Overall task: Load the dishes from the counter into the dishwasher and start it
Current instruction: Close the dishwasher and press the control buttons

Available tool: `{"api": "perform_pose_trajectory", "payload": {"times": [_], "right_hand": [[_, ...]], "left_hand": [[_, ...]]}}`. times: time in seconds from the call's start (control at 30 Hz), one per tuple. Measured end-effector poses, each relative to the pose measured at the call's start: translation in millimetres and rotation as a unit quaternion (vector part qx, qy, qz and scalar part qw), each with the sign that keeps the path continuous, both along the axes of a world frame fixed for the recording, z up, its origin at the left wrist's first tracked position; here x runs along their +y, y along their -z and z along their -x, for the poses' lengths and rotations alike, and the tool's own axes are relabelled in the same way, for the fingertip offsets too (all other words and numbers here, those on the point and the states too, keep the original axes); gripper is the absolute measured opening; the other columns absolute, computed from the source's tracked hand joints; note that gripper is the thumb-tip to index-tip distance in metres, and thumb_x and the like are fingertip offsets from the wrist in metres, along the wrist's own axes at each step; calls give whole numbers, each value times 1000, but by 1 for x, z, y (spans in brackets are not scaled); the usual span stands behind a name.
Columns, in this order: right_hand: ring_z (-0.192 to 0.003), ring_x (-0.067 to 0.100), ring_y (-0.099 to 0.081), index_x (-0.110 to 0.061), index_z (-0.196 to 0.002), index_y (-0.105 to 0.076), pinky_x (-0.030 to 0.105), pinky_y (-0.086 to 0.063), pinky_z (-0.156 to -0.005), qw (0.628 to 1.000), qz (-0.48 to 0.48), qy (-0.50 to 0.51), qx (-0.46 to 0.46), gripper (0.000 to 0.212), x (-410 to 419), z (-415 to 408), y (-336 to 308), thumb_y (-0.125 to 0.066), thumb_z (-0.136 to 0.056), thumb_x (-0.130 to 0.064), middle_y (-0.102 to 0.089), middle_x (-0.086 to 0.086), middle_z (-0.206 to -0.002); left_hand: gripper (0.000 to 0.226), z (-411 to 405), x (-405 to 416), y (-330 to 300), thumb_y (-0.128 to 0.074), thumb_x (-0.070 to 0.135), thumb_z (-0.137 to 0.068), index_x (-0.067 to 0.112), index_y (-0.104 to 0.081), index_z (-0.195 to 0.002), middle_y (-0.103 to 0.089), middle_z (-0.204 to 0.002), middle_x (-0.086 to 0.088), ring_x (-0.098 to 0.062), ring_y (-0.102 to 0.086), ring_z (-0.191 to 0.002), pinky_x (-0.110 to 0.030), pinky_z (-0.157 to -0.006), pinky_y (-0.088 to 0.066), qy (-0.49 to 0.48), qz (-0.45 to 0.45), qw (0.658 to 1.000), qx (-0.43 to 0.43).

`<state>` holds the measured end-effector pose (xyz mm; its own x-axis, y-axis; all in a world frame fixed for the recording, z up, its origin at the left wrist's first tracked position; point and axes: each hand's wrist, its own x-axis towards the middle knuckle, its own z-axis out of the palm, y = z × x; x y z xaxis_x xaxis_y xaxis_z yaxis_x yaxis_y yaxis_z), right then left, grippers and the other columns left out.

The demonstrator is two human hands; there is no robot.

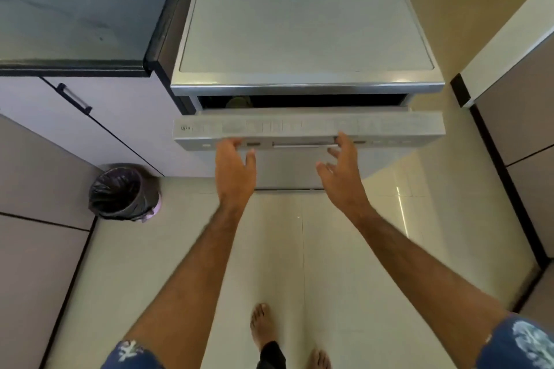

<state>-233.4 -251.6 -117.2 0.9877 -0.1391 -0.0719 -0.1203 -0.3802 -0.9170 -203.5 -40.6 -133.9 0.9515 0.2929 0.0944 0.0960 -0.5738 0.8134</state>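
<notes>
A silver dishwasher [305, 18] stands ahead of me, seen from above. Its door [308, 129] is tilted slightly ajar, leaving a dark gap under the top panel where a pale dish [238, 102] shows faintly. The control strip runs along the door's top edge. My left hand [233, 171] reaches up to the door's front near the left of the handle recess [302, 144], fingers relaxed. My right hand [341, 171] is spread at the right end of that recess, fingertips at the door's edge. Neither hand holds anything.
A dark stone counter [75, 9] lies to the left with small scraps on it, above pale cabinets with a black handle [75, 98]. A bin with a black liner [123, 192] sits on the tiled floor at left. More cabinets flank the right. My bare feet are below.
</notes>
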Motion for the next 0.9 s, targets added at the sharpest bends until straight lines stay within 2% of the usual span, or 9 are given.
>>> {"api": "perform_pose_trajectory", "payload": {"times": [0.07, 0.13, 0.2, 0.3, 0.47, 0.6, 0.7, 0.8, 0.9], "right_hand": [[-148, 21, -21, -9, -157, -10, 29, -23, -118, 989, 135, -57, -28, 78, 4, -28, 8, -58, -96, -12, -12, 7, -161], [-153, 24, -2, -6, -157, -1, 36, -15, -123, 967, 243, -70, -40, 85, 6, -52, 19, -59, -96, -19, 3, 9, -165], [-153, 25, 7, -6, -157, 6, 46, -12, -124, 947, 311, -69, -46, 92, 9, -70, 30, -60, -95, -27, 12, 10, -165], [-152, 24, 14, -9, -156, 13, 50, -7, -123, 933, 352, -70, -30, 101, 18, -81, 43, -60, -95, -39, 24, 9, -163], [-146, 16, 18, -12, -156, 14, 50, 0, -121, 933, 356, -56, -6, 104, 30, -95, 59, -58, -93, -52, 34, 4, -159], [-141, 11, 17, -13, -158, 8, 50, 3, -120, 927, 372, -58, 4, 102, 29, -100, 62, -56, -92, -58, 32, 5, -160], [-150, 23, 8, -12, -158, -13, 51, -9, -123, 897, 435, -71, -19, 88, 24, -92, 55, -58, -92, -52, 22, 12, -163], [-146, 29, -23, -11, -148, -38, 46, -23, -119, 859, 478, -63, -172, 66, 29, -84, 36, -64, -89, -25, -15, 14, -163], [-150, 29, -16, -9, -154, -26, 43, -13, -122, 801, 535, -80, -257, 75, 45, -121, 13, -59, -89, -25, -14, 11, -164]], "left_hand": [[42, -29, 10, -5, -66, 18, -93, 9, -49, -131, -54, -128, -8, -21, -52, -116, -28, -99, -43, 37, -84, 995, -30], [55, -50, 18, -5, -66, 20, -92, 9, -43, -141, -48, -137, -9, -24, -49, -123, -38, -102, -45, 61, -172, 982, -49], [71, -64, 27, 1, -61, 27, -93, 8, -27, -153, -33, -152, -12, -30, -35, -141, -48, -114, -35, 81, -285, 954, -47], [90, -75, 36, 12, -60, 33, -93, 6, -5, -158, -4, -166, -14, -33, 1, -154, -55, -123, -12, 124, -389, 912, -40], [99, -83, 44, 38, -58, 39, -93, 3, 9, -156, 16, -164, -17, -34, 13, -152, -55, -123, -8, 146, -440, 886, -21], [99, -92, 45, 56, -58, 38, -94, -2, 8, -155, 21, -162, -21, -38, 14, -151, -57, -122, -8, 147, -464, 874, -16], [94, -90, 43, 59, -59, 34, -93, 0, 1, -157, 12, -165, -18, -36, 7, -153, -57, -122, -9, 130, -453, 881, -44], [80, -86, 56, 53, -64, 19, -88, 6, -23, -155, -12, -162, -10, -32, -16, -151, -58, -121, -16, 117, -416, 887, -163], [80, -112, 76, 30, -67, 31, -87, 5, -28, -152, -20, -160, -20, -41, -18, -149, -60, -121, -13, 106, -422, 872, -222]]}}
